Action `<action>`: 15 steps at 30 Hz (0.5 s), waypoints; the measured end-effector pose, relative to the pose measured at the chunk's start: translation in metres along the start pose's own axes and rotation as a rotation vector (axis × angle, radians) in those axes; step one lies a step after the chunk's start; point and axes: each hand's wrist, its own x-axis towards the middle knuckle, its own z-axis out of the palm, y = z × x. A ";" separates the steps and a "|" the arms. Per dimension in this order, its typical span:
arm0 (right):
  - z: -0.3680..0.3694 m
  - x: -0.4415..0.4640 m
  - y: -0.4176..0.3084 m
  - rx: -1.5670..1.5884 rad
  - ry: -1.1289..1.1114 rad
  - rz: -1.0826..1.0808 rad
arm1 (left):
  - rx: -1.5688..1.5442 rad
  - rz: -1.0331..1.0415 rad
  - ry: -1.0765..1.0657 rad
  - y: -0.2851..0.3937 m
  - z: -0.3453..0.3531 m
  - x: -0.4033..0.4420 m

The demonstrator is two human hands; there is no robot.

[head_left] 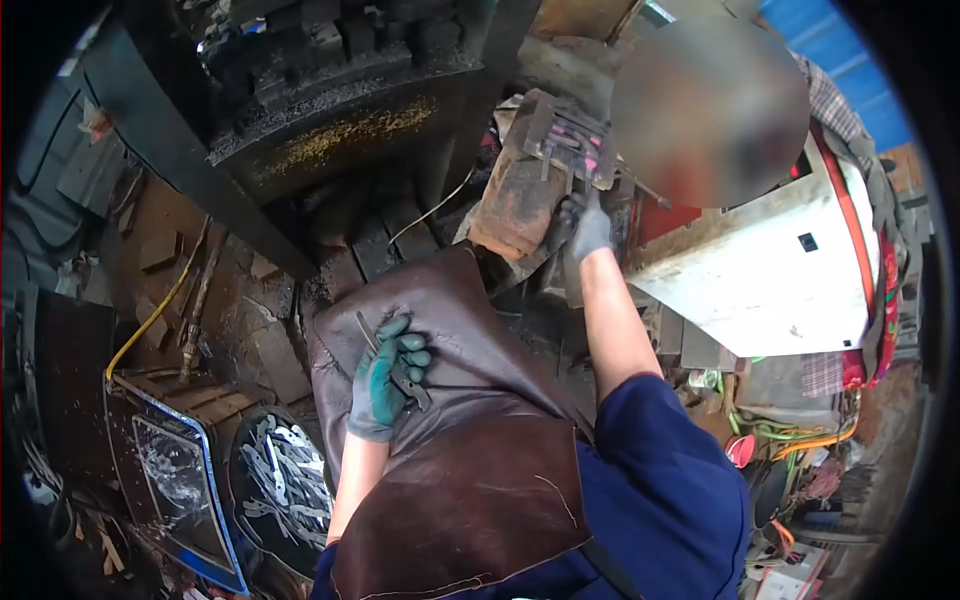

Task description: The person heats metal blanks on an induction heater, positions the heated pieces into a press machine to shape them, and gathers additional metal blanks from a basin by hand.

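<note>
Though slim, likely to handle as stiff, unyielding metal: see a long, narrow, dark grey hand tool [413,393] held over the lap, with one thin end poking up past the fingers and a broader end showing below the palm. Probably modest in weight, hard to break, and perhaps slick where worn smooth. Best taken hold of around the narrow length, clear of the broader end; impossible to tell how the middle is shaped, being covered by the grip.

Clamped round that tool, with fingers curled over and palm seemingly turned up: the left hand [382,390], in a green-coated glove with a pale grey cuff. Bent close to the body, above a brown leather apron [455,490].

Farther out, stretched well forward at the end of a nearly straight forearm: the right hand [590,232], in a grey glove. Near a rack of dark metal bars with bright pink patches [572,150] and just beside a rough brown brick block [512,205]. Cannot tell whether closed on a bar or merely touching. Judging by the pink, perhaps hot, rigid and best handled by the dark ends.

Off to the left, low down: flat silvery metal strips [285,465] heaped together.
</note>
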 end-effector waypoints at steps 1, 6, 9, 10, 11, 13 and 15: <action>0.001 0.002 -0.005 -0.056 0.037 -0.087 | -0.001 -0.006 0.011 0.000 0.002 -0.001; -0.018 -0.052 -0.008 0.028 -0.202 0.001 | 0.018 0.004 0.047 0.000 0.000 -0.003; 0.037 -0.109 -0.017 -0.142 -0.372 -0.070 | 0.004 -0.008 0.033 0.003 0.001 -0.004; 0.064 -0.115 -0.019 -0.241 -0.493 -0.184 | 0.020 -0.009 0.024 0.003 0.000 -0.004; 0.098 -0.121 -0.023 -0.279 -0.583 -0.203 | 0.024 -0.010 0.034 0.002 -0.002 -0.005; 0.167 -0.137 -0.030 -0.292 -0.733 -0.149 | -0.037 -0.011 0.012 0.000 -0.003 -0.001; 0.228 -0.133 -0.022 -0.317 -0.827 -0.175 | -0.064 0.008 0.015 0.000 -0.003 -0.002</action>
